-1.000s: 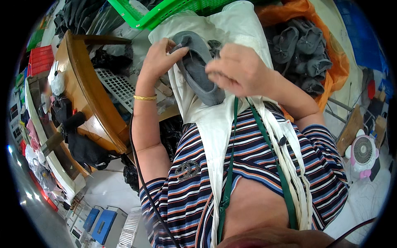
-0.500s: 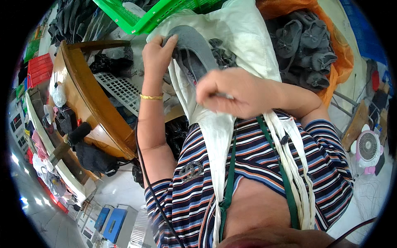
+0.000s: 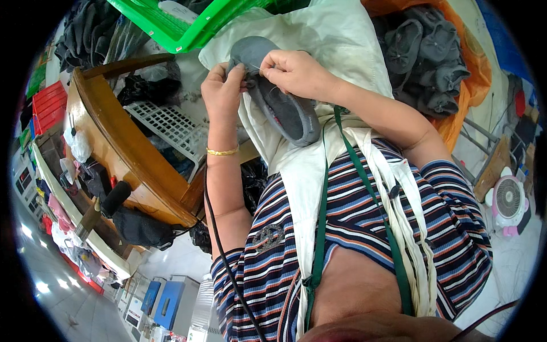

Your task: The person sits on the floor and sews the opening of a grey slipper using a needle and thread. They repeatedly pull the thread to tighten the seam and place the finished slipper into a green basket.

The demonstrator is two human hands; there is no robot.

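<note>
A dark grey fabric shoe (image 3: 288, 117) lies over my lap, on the white apron (image 3: 342, 48), its opening facing up and its toe pointing away. My left hand (image 3: 222, 94) is closed on the left edge of the shoe, thumb on top, fingers below. Over the shoe's upper, my right hand (image 3: 299, 74) pinches a fine pale thread (image 3: 253, 69) that runs toward the left thumb. Whether a needle sits between those fingertips is too small to see.
A green plastic basket (image 3: 199, 35) stands at the far side. To the right, an orange bag (image 3: 476, 85) holds several grey shoes (image 3: 424, 51). A curved wooden table (image 3: 122, 151) and a white grid crate (image 3: 165, 128) are at left. A small fan (image 3: 509, 198) stands far right.
My right hand has moved up and away from my body to the shoe's upper, beside my left hand. The shoe has turned, and its opening now shows more fully.
</note>
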